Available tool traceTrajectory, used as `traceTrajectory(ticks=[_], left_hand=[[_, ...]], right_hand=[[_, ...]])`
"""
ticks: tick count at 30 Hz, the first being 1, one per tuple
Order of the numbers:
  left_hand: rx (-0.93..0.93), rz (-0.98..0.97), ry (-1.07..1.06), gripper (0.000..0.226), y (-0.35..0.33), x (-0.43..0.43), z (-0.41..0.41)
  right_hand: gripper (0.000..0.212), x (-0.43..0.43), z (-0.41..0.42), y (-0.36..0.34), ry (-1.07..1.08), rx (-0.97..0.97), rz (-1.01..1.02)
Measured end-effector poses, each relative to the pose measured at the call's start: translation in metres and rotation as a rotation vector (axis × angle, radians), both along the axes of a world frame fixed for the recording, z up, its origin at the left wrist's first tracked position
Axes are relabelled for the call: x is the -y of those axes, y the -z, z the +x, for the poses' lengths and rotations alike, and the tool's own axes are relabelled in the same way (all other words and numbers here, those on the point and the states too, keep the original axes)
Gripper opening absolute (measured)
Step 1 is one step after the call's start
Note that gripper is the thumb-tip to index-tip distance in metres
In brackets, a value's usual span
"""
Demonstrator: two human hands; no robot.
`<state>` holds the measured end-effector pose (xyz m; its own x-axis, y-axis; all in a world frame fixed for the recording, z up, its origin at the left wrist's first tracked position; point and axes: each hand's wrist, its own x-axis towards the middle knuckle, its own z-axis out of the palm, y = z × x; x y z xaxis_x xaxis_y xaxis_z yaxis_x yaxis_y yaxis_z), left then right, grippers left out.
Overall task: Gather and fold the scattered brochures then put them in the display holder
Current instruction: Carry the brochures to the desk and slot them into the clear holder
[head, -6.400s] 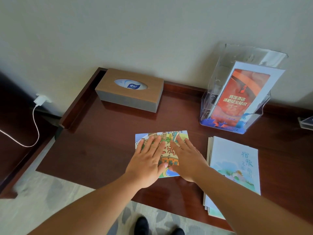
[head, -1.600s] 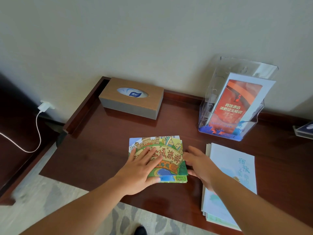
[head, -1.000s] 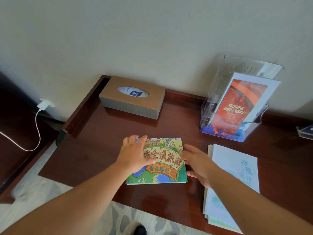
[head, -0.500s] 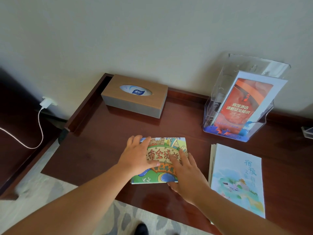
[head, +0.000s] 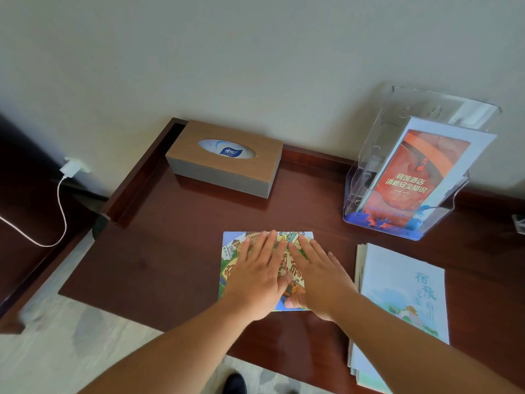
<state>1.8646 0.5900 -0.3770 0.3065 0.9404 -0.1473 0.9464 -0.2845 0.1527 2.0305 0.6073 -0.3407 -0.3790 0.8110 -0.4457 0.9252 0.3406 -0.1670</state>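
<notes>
Your left hand (head: 257, 282) and right hand (head: 319, 281): bare. Left forearm (head: 181, 348) and right forearm (head: 412, 351): bare to the frame edge. One black shoe (head: 234, 384), rounded toe, on your foot.

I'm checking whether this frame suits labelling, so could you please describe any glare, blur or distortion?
Head view: soft, even light; mild sheen on the desk, bright glints on the display holder; wide-lens bowing of its edges; the floor at lower left is smeared; the left hand, right hand and the brochure under them look sharp.
</notes>
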Motion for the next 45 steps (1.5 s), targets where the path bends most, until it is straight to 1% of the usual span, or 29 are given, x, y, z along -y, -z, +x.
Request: traceTrajectory(ticks=[5, 9, 11, 13, 14, 16, 18, 20, 21, 22, 24, 25, 27, 29, 30, 31, 32, 33, 34, 35, 37, 38, 40, 43, 45], left_hand=[[-0.032, 0.065, 0.075, 0.078, 0.006, 0.010, -0.032], [-0.122, -0.035, -0.040, 0.078, 0.000, 0.020, -0.080], [-0.179, -0.088, -0.067, 0.078, -0.008, 0.021, -0.085], [-0.128, -0.147, -0.124, 0.078, -0.018, 0.018, -0.076], [-0.053, -0.174, -0.172, 0.076, -0.025, 0.016, -0.068], [0.194, -0.187, -0.328, 0.068, -0.038, 0.009, -0.055], [0.493, -0.171, -0.579, 0.059, -0.048, 0.002, -0.047], [0.806, -0.234, -0.891, 0.050, -0.057, -0.006, -0.042], [0.932, -0.291, -1.017, 0.043, -0.060, -0.010, -0.040], [0.995, -0.357, -1.079, 0.031, -0.061, -0.011, -0.038], [1.020, -0.459, -1.070, 0.014, -0.064, -0.010, -0.036], [1.047, -0.483, -1.048, 0.013, -0.065, -0.009, -0.037], [1.148, -0.521, -0.964, 0.017, -0.069, -0.006, -0.042], [1.283, -0.537, -0.850, 0.022, -0.075, -0.006, -0.049], [1.361, -0.537, -0.789, 0.026, -0.079, -0.006, -0.052], [1.430, -0.530, -0.731, 0.030, -0.084, -0.007, -0.053], [1.473, -0.521, -0.679, 0.034, -0.088, -0.008, -0.054], [1.473, -0.508, -0.632, 0.036, -0.091, -0.007, -0.055], [1.422, -0.487, -0.602, 0.036, -0.092, -0.005, -0.055], [1.320, -0.459, -0.580, 0.035, -0.092, -0.002, -0.056], [1.068, -0.435, -0.517, 0.030, -0.089, 0.006, -0.056], [0.994, -0.436, -0.500, 0.029, -0.090, 0.009, -0.057], [0.990, -0.445, -0.512, 0.030, -0.096, 0.008, -0.056], [1.088, -0.485, -0.475, 0.031, -0.117, -0.005, -0.051], [1.120, -0.471, -0.402, 0.028, -0.138, -0.020, -0.046]], right_hand=[[0.114, -0.001, 0.005, 0.004, 0.004, -0.025, -0.017], [0.114, 0.000, 0.004, 0.003, 0.017, -0.035, -0.019], [0.115, 0.000, 0.002, 0.001, 0.030, -0.037, -0.027], [0.116, 0.000, 0.000, 0.000, 0.046, -0.040, -0.037], [0.116, 0.001, -0.001, -0.001, 0.054, -0.042, -0.039], [0.116, 0.002, -0.002, 0.000, 0.076, -0.046, -0.037], [0.116, 0.005, -0.003, 0.001, 0.116, -0.058, -0.032], [0.116, 0.010, -0.004, 0.002, 0.161, -0.067, -0.023], [0.115, 0.012, -0.005, 0.002, 0.179, -0.066, -0.023], [0.115, 0.015, -0.005, 0.002, 0.194, -0.065, -0.026], [0.114, 0.021, -0.006, -0.001, 0.238, -0.106, -0.037], [0.113, 0.023, -0.005, -0.005, 0.290, -0.170, -0.030], [0.106, 0.022, -0.002, -0.017, 0.487, -0.367, 0.025], [0.095, 0.015, 0.002, -0.034, 0.747, -0.574, 0.083], [0.084, 0.010, 0.006, -0.044, 0.854, -0.673, 0.091], [0.067, 0.005, 0.010, -0.054, 0.922, -0.762, 0.096], [0.045, 0.002, 0.014, -0.062, 0.944, -0.808, 0.106], [0.023, 0.002, 0.017, -0.068, 0.934, -0.802, 0.123], [0.009, 0.004, 0.020, -0.072, 0.908, -0.754, 0.137], [0.004, 0.009, 0.022, -0.072, 0.876, -0.668, 0.134], [0.013, 0.023, 0.022, -0.063, 0.831, -0.457, 0.103], [0.015, 0.030, 0.021, -0.059, 0.833, -0.416, 0.087], [0.017, 0.035, 0.021, -0.059, 0.852, -0.482, 0.074], [0.016, 0.027, 0.030, -0.086, 0.824, -0.628, 0.133], [0.013, 0.017, 0.043, -0.114, 0.787, -0.631, 0.198]])
